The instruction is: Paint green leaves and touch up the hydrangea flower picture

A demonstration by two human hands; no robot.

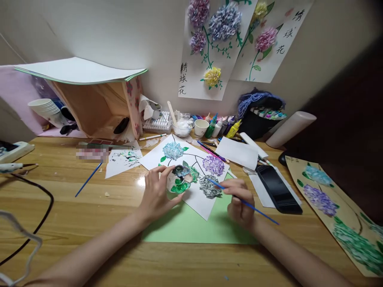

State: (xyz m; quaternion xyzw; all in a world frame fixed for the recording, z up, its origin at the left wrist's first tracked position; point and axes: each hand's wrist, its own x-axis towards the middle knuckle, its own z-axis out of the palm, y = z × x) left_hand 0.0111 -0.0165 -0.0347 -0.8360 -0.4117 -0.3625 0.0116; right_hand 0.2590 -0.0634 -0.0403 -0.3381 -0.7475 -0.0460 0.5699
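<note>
My left hand [157, 190] grips a small round paint palette [179, 180] by its rim, with green, dark and pale paint in it. Between the fingers of my right hand [241, 199] is a blue paintbrush [254, 208], its tip over the grey-black textured flower [210, 187]. That flower is on a white sheet of paper [194, 207], which also bears a light blue flower [172, 150], a purple flower [213, 165] and a green flower [194, 174] partly hidden behind the palette. Under the sheet lies light green paper [197, 231].
Paint bottles [221, 126], a paper cup [201, 128] and a clear bowl [182, 129] stand along the wall. A black phone [278, 189] and a finished flower picture [335, 207] lie to the right. Another blue brush [89, 179] and a cable [44, 211] are left.
</note>
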